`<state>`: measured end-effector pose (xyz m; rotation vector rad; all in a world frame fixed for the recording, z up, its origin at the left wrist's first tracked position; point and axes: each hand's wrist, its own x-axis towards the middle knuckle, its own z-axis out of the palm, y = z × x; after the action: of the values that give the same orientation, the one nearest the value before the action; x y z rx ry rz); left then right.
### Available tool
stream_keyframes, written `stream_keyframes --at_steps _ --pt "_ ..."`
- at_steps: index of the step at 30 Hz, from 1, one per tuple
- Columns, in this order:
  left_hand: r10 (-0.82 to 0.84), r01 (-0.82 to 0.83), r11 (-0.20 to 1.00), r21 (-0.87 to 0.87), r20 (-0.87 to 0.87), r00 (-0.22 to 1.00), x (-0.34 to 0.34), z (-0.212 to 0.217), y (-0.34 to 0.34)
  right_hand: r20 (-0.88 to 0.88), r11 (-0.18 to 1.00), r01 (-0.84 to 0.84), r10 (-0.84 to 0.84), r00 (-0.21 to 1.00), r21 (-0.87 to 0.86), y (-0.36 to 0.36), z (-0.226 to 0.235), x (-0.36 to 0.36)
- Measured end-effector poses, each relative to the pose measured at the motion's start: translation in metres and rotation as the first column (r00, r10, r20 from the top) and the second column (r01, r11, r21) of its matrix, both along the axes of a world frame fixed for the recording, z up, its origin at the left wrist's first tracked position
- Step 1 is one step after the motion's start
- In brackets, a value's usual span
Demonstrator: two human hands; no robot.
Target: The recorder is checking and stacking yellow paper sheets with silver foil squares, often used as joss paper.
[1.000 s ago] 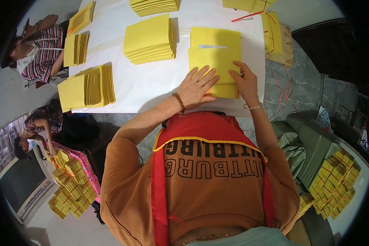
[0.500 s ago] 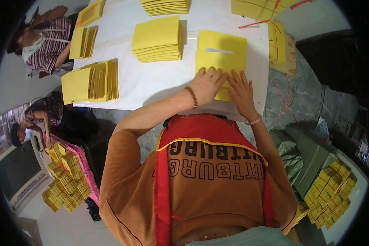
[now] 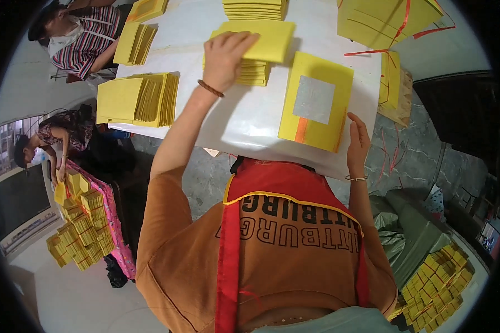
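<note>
My left hand [image 3: 223, 60] is closed on the near left edge of a yellow folded paper packet [image 3: 266, 40], which is raised and tilted over a stack of similar packets [image 3: 252, 75]. At the right side of the table lies a flat pile of yellow paper [image 3: 341, 91]. A silver-grey rectangle [image 3: 315, 100] and an orange strip [image 3: 301, 130] show on its top face. Beside that pile's right edge, my right hand [image 3: 359, 141] stands on edge with fingers stretched out and nothing in it.
More yellow stacks stand on the white table [image 3: 228, 127], including a wide one [image 3: 136, 99] at the left. Red ties [image 3: 366, 53] hang from bundles at the far right. Two other people [image 3: 89, 47] work to the left, one by a heap of tied bundles [image 3: 86, 222].
My left hand has moved from the paper to the stack farther left and lifted a packet. My right hand has drawn aside, and the paper now shows its silver-grey rectangle.
</note>
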<state>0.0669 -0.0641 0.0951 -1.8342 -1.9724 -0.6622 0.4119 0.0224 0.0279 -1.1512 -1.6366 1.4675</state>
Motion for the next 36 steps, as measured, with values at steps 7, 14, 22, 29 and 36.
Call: stream_keyframes --at_steps 7,14,22,29,36 --pt "0.024 -0.026 0.952 -0.305 -0.009 1.000 -0.048 -0.065 -0.008 0.241 0.838 -0.234 0.127 0.962 0.492 0.005 -0.009 -0.011" --pt "0.072 -0.079 0.899 -0.431 -0.033 0.997 -0.030 -0.095 -0.024 0.344 0.829 -0.299 0.139 0.929 0.472 0.002 -0.010 -0.012" --pt "0.038 -0.070 0.881 -0.469 -0.078 0.996 -0.034 -0.089 -0.023 0.437 0.719 -0.413 0.168 0.884 0.558 0.007 -0.001 -0.016" --pt "0.020 -0.008 0.832 -0.555 0.015 1.000 -0.048 -0.059 -0.013 0.451 0.676 -0.489 0.251 0.857 0.552 0.008 -0.014 -0.008" --pt "-0.122 0.163 0.931 -0.327 0.141 0.982 0.026 -0.031 -0.005 0.421 0.693 -0.482 0.275 0.864 0.536 0.013 -0.018 -0.008"
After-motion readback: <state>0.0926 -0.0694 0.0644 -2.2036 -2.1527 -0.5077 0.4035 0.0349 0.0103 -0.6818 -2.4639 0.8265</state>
